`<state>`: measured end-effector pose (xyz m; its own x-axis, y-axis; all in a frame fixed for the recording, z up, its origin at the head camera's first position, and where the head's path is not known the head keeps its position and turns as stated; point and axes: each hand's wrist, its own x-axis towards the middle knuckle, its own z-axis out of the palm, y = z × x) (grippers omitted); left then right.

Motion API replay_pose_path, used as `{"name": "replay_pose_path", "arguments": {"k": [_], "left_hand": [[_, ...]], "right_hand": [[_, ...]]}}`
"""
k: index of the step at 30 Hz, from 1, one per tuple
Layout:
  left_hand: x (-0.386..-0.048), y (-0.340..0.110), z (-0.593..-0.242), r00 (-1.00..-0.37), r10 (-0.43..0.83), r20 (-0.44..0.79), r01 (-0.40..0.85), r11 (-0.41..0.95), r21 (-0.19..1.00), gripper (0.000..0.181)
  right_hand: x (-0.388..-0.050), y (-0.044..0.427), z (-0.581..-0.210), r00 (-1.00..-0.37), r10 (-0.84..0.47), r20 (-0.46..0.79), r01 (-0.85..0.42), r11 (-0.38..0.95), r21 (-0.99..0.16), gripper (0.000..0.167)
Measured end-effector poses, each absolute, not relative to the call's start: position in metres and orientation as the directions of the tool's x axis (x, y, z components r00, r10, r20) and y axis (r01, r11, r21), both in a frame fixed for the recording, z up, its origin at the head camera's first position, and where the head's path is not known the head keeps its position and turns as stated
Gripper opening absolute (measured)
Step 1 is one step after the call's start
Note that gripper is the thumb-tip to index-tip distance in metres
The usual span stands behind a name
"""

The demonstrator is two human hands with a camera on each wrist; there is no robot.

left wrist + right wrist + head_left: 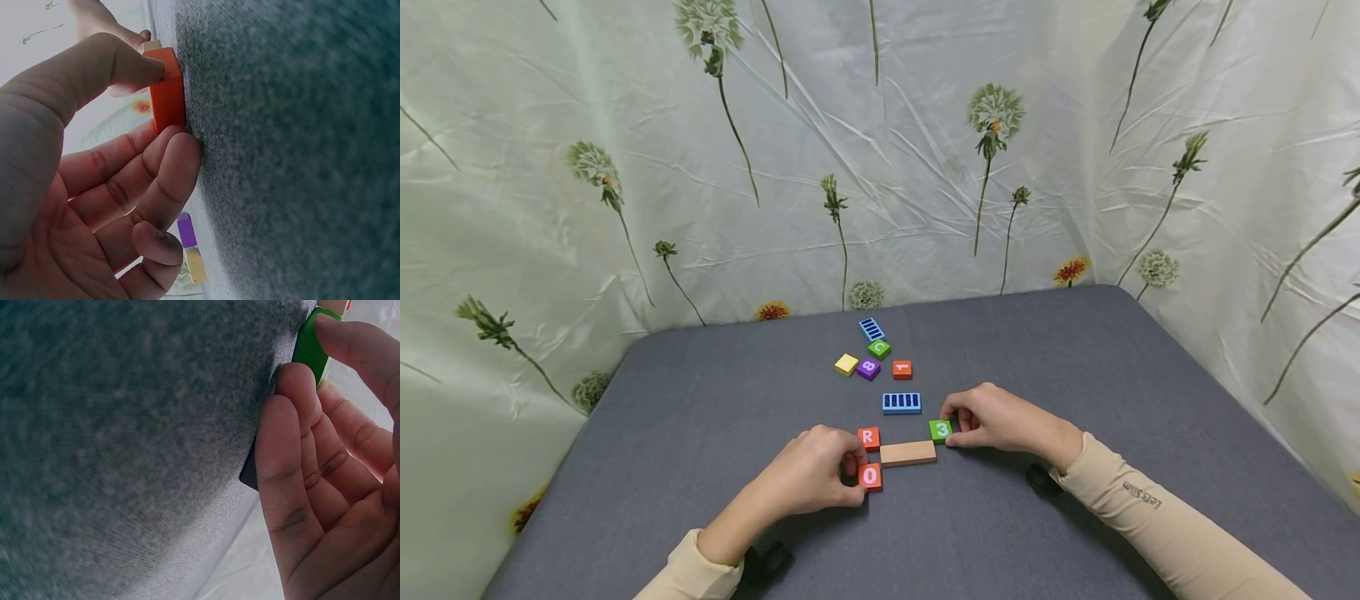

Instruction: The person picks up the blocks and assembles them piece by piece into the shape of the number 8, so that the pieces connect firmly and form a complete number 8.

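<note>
Lettered and numbered tiles, with plank, on a grey desk [1075, 358]. Item: red tile marked with a white 0 or letter O [870, 477], lying flat at the near left corner of the wooden plank [908, 454], its character facing upright to the person; the left hand [812, 468] is pinching it, thumb and fingers clamping its near and far edges. Item: green tile marked 3 [940, 431], lying at the plank's far right corner, numeral also reading upright; the right hand [1000, 419] is pinching it, thumb near, fingers on the far side. Item: the plank, plain, its long axis running left to right, the right end slanting slightly away from the person. Item: red tile marked R [868, 438], standing upright to the reader, just beyond the 0 tile. Item: blue barred tile [902, 403], lying lengthwise left to right beyond the plank. Farther group: red tile marked 1 [902, 369], its numeral lying sideways; purple tile marked 8 [868, 368], turned askew; blank yellow tile [846, 364]; green tile marked C [879, 349], askew; second blue tile [872, 329], its long axis pointing diagonally away. The right sleeve [1120, 483] is bearing dark lettering, apparently "LetsSlim".
</note>
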<state>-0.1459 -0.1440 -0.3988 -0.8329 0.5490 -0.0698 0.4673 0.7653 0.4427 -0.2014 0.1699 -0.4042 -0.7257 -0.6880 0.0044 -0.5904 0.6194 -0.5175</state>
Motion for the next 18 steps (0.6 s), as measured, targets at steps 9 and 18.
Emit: {"name": "replay_pose_path", "arguments": {"k": [9, 18], "left_hand": [[-0.1456, -0.1432, -0.4007, -0.833, 0.550, -0.063, 0.470, 0.763, 0.443, 0.020], [-0.1457, -0.1427, -0.4009, -0.835, 0.546, -0.067, 0.466, 0.766, 0.442, 0.020]], "right_hand": [[-0.2004, 0.1696, -0.4035, -0.724, -0.689, 0.010, -0.593, 0.615, -0.520, 0.019], [-0.2000, 0.1697, -0.4034, -0.713, -0.700, 0.029, -0.614, 0.605, -0.507, 0.019]]}}
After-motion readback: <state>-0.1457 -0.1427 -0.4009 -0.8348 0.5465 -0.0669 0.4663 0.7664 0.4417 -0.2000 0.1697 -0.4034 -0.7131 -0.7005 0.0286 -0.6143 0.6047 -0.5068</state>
